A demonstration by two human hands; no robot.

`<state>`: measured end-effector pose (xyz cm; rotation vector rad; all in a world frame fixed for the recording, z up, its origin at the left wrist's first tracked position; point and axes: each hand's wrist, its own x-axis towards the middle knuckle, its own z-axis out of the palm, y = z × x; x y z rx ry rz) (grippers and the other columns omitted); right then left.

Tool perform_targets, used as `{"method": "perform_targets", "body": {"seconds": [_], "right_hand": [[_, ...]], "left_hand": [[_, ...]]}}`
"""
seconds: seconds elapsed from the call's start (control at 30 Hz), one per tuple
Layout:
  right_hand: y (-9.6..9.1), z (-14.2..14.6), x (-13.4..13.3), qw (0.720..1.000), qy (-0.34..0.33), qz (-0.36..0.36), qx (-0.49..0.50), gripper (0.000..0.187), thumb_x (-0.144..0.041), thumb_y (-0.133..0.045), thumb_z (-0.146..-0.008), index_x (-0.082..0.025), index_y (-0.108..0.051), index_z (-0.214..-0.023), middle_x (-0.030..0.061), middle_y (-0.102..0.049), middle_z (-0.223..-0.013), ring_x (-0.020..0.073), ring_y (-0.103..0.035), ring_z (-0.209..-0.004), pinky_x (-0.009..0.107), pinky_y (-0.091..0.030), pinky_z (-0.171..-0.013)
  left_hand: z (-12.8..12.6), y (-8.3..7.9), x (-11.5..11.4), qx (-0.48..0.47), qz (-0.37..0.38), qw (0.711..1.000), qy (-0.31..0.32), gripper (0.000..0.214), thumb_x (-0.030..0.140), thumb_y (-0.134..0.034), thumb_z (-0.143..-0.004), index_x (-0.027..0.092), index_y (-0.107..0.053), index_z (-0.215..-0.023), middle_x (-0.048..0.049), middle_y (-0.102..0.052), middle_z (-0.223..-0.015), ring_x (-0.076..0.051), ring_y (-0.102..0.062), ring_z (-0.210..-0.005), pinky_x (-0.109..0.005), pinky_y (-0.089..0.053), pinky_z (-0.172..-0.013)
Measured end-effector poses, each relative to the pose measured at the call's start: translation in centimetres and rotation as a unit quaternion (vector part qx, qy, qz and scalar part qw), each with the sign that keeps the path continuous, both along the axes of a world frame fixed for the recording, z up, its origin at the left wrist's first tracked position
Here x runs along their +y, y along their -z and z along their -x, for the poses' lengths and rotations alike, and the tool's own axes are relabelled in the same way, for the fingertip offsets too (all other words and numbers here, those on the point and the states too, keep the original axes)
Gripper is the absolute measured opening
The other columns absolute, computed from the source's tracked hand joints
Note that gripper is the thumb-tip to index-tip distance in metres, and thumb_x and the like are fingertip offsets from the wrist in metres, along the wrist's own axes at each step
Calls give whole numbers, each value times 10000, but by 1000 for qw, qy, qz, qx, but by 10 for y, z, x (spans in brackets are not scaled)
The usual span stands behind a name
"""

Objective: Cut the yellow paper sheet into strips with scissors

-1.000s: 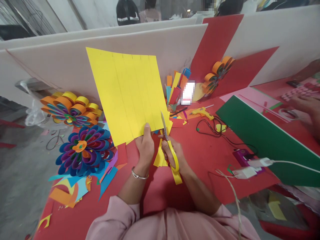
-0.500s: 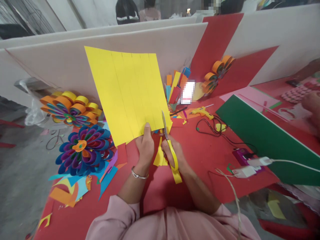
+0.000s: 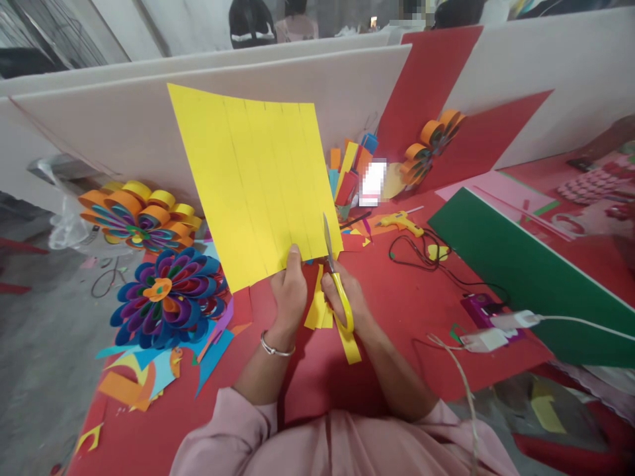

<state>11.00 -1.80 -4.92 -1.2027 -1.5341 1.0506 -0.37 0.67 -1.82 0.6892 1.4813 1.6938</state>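
Observation:
My left hand pinches the lower edge of a yellow paper sheet, thumb in front, and holds it tilted upright. Thin pencil lines run down the sheet. My right hand grips yellow-handled scissors. Their blades point up and lie across the sheet's lower right corner, close to the outermost line; one blade shows in front of the paper. Below the hands, several cut yellow strips lie on the red table.
At left sit an orange quilled paper flower and a blue-purple one, with paper scraps nearby. A yellow glue gun, its black cable, a purple power strip and a green board are at right. White panels stand behind.
The sheet has shifted slightly up and right in my left hand's hold. The scissors have turned a little, and the yellow piece seen beside the blades is now mostly out of sight.

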Motion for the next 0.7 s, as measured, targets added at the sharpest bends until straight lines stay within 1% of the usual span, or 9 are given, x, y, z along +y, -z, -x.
{"method": "perform_targets", "body": {"seconds": [0.2, 0.33, 0.43, 0.6, 0.7], "right_hand": [[2, -1, 0, 1000, 7, 3, -8, 503, -577, -469, -1064, -188, -667, -1315, -58, -465, -607, 137, -479, -539, 270, -352, -521], [4, -2, -1, 1000, 7, 17, 8, 517, -583, -471, -1062, -186, -673, -1325, -56, -478, -587, 138, -478, -526, 265, -357, -507], [6, -1, -1, 999, 7, 23, 22, 514, -584, -477, -1062, -192, -676, -1327, -56, -489, -588, 135, -478, -523, 261, -369, -505], [6, 1, -2, 999, 12, 25, 42, 552, -618, -480, -1053, -188, -672, -1343, -58, -486, -594, 130, -469, -513, 253, -371, -488], [7, 2, -2, 998, 12, 24, 52, 570, -633, -480, -1051, -180, -679, -1333, -61, -478, -593, 125, -460, -507, 247, -382, -488]], "left_hand": [[0, 0, 0, -4, -4, 1000, 0, 281, 451, -724, -924, 181, -800, -922, -77, -827, -1016, -273, -749, -1116, -393, -565, -1037], [-1, 0, 0, -12, -10, 1000, -4, 273, 447, -740, -913, 181, -799, -915, -86, -825, -1022, -287, -740, -1149, -406, -559, -1057], [-2, 0, 0, -17, -16, 1000, -7, 257, 439, -750, -908, 187, -797, -923, -86, -823, -1066, -282, -736, -1162, -403, -555, -1070], [-1, 3, 1, -19, -17, 1000, 4, 296, 484, -753, -900, 190, -781, -893, -70, -810, -957, -284, -723, -1180, -400, -564, -1067], [-1, 5, 1, -17, -30, 999, 4, 291, 474, -743, -907, 189, -771, -855, -80, -809, -994, -284, -721, -1179, -395, -570, -1054]]}}
